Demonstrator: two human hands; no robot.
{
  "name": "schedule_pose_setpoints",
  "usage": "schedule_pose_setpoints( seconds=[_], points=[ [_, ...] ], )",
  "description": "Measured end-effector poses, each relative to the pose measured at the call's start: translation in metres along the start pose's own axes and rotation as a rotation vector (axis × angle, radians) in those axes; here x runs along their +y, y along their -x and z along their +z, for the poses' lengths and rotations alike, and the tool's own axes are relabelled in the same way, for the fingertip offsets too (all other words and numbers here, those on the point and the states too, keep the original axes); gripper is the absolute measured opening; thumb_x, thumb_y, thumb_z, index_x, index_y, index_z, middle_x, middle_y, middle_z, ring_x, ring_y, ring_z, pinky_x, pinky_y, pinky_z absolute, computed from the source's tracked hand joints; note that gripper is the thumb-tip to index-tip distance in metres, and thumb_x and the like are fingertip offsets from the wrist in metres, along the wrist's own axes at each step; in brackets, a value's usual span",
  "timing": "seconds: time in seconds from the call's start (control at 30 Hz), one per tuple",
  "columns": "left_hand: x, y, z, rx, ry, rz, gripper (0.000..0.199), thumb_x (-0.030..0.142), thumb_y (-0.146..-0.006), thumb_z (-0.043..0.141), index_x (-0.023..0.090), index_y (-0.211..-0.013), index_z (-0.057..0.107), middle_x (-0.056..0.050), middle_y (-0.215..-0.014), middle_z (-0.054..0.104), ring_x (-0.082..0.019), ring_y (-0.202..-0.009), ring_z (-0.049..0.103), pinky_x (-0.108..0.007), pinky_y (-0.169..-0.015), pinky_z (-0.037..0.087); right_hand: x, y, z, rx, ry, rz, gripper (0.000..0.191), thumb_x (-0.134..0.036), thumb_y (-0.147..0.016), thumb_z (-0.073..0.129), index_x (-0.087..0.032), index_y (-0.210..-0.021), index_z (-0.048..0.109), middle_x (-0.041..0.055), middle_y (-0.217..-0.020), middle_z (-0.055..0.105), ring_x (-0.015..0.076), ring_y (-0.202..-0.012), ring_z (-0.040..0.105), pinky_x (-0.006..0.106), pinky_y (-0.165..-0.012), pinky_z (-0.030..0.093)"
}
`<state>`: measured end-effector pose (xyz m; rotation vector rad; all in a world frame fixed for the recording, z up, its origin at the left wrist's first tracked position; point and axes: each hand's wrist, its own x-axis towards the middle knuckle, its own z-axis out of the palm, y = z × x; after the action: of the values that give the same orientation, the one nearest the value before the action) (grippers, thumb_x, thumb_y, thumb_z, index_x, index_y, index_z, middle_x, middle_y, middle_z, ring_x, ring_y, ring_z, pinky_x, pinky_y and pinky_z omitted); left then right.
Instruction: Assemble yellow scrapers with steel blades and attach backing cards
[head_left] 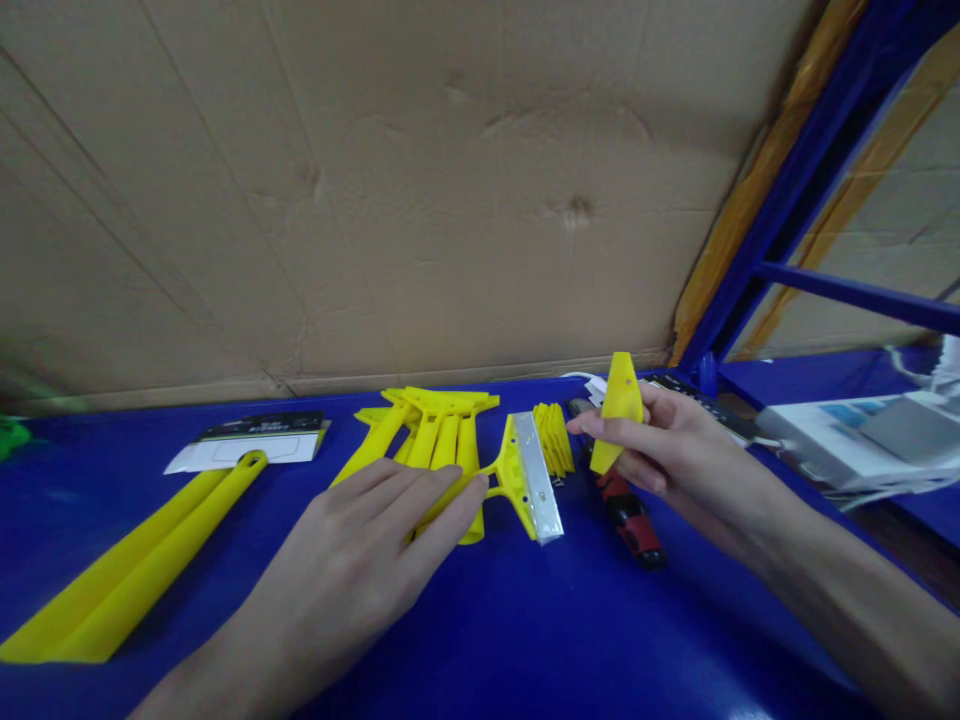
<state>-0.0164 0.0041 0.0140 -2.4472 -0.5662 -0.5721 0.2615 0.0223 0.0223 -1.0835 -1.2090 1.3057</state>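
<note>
Okay, left hand: I've got it spread, fingers lying across the handle of a yellow plastic scraper with a steel blade.
Right hand: closed around a flat yellow plastic piece, held upright.
Just below it: red-and-black screwdriver.
Behind left hand: more yellow scrapers.
Far edge: cardboard wall along the blue bench.

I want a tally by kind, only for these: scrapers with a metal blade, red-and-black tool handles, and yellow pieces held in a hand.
Yellow plastic scraper with silver metal blade: 1
Red-and-black tool handle: 1
Flat yellow plastic piece in the right hand: 1
Total: 3
</note>
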Motion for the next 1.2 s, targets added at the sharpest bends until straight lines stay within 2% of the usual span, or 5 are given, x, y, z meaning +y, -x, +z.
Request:
schedule_pose_setpoints(
  seconds=[0.2, 0.43, 0.57, 0.77, 1.2],
  points=[
    [0.0012, -0.0002, 0.001, 0.007, -0.002, 0.003, 0.03, 0.006, -0.108, 0.036, 0.012, -0.121, 0.062, -0.009, -0.1, 0.083, -0.023, -0.081, 0.08, -0.039, -0.07, 0.061, -0.001, -0.0004, 0.003, -0.006, -0.123, 0.055, 0.057, -0.039, -0.059, 0.102, -0.022, -0.065, 0.048, -0.0091, -0.049, 0.055, 0.0039, -0.04, 0.044, 0.017, -0.042, 0.032],
    [0.002, 0.0024, 0.0011, 0.016, -0.011, -0.001, 0.03, 0.006, -0.108, 0.036, 0.013, -0.121, 0.062, -0.009, -0.102, 0.083, -0.022, -0.083, 0.08, -0.039, -0.072, 0.061, -0.0047, 0.0003, -0.003, -0.008, -0.223, -0.008, 0.043, -0.047, -0.071, 0.095, -0.018, -0.074, 0.064, -0.0084, -0.057, 0.053, 0.0028, -0.047, 0.043, 0.017, -0.046, 0.033],
    [0.0021, 0.0022, 0.0024, 0.013, -0.01, -0.005, 0.03, 0.005, -0.107, 0.037, 0.013, -0.12, 0.063, -0.008, -0.102, 0.083, -0.022, -0.084, 0.079, -0.038, -0.073, 0.061, -0.0032, 0.0007, -0.0051, 0.014, -0.15, -0.008, 0.038, -0.038, -0.071, 0.096, -0.022, -0.09, 0.068, -0.0093, -0.057, 0.055, 0.0053, -0.048, 0.04, 0.019, -0.047, 0.031],
    [0.0031, 0.0019, 0.0027, 0.014, 0.008, 0.005, 0.03, 0.004, -0.106, 0.038, 0.011, -0.121, 0.062, -0.01, -0.103, 0.083, -0.025, -0.083, 0.08, -0.041, -0.07, 0.063, -0.0004, 0.0015, -0.0021, 0.088, -0.149, 0.015, 0.058, -0.032, -0.068, 0.097, -0.027, -0.119, 0.069, -0.0031, -0.077, 0.074, 0.0148, -0.069, 0.063, 0.027, -0.063, 0.048],
    [0.0029, 0.0015, 0.0022, 0.001, 0.008, 0.01, 0.03, 0.005, -0.107, 0.037, 0.011, -0.121, 0.063, -0.011, -0.103, 0.083, -0.027, -0.085, 0.081, -0.042, -0.068, 0.064, -0.0013, -0.0003, -0.0027, 0.042, -0.158, 0.113, 0.031, -0.033, -0.058, 0.102, -0.021, -0.076, 0.079, -0.0015, -0.07, 0.073, 0.0093, -0.062, 0.062, 0.022, -0.06, 0.05]
  ],
)
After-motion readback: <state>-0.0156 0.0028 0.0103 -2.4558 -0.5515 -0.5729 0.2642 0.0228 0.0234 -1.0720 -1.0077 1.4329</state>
